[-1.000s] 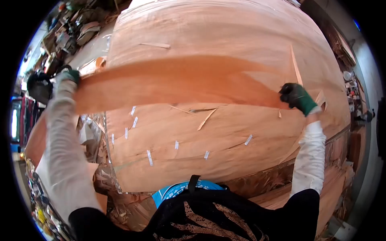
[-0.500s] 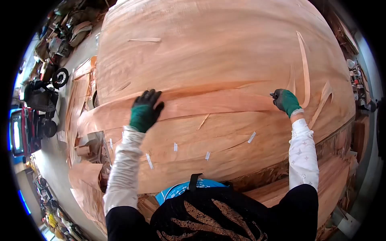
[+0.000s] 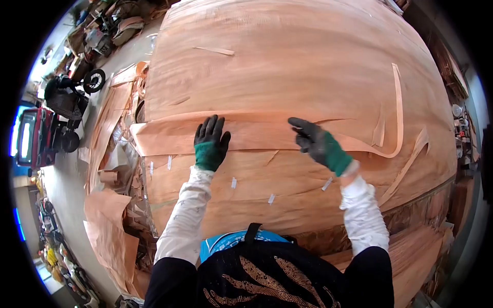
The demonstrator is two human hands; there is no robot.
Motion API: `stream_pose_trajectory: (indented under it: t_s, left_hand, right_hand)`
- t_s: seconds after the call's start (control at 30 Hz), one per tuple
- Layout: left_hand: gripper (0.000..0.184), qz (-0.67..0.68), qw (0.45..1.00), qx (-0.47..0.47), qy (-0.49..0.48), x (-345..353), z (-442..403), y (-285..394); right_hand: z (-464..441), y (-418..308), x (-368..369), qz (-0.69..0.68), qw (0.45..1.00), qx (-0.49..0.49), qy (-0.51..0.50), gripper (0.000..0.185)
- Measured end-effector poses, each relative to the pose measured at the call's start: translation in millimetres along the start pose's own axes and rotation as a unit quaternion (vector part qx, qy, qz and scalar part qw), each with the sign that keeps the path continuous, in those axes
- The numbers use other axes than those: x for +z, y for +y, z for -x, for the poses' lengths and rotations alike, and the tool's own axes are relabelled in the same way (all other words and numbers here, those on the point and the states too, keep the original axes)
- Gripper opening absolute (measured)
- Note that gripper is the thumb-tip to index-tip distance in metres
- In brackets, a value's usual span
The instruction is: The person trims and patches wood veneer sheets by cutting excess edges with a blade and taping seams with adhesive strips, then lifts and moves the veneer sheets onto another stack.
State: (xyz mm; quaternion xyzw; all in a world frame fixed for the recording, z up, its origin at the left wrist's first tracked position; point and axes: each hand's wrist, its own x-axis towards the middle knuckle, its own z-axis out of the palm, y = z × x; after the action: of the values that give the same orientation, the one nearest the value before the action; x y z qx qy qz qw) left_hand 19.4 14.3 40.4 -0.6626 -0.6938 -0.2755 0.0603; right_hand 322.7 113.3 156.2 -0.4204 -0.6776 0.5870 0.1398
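A long strip of wood veneer lies across a broad veneer sheet. Flat on the strip's left half rests my left hand, in a black-and-green glove with its fingers stretched out. My right hand, gloved alike, is over the strip to the right of the middle. Its index finger points left and the other fingers are curled; what they hold, if anything, I cannot make out. From the strip's right end a narrow offcut curls away up the sheet.
Several short pieces of white tape stick to the sheet nearer my body. Loose slivers lie farther off. Veneer scraps heap along the left edge. A red vehicle and a motorcycle wheel stand beyond on the floor.
My right hand has moved left along the strip from its right end. My left hand now lies flatter on the strip. The view has shifted, and the offcut now shows joined to the strip's end.
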Motion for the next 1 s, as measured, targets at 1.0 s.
stream_pose_trajectory:
  t_s: [1.0]
  left_hand:
    - [0.054,-0.057,0.995,-0.078,-0.034,34,5,-22]
  right_hand:
    - [-94,111,-17,0.633,0.741,-0.184,0.128,0.014]
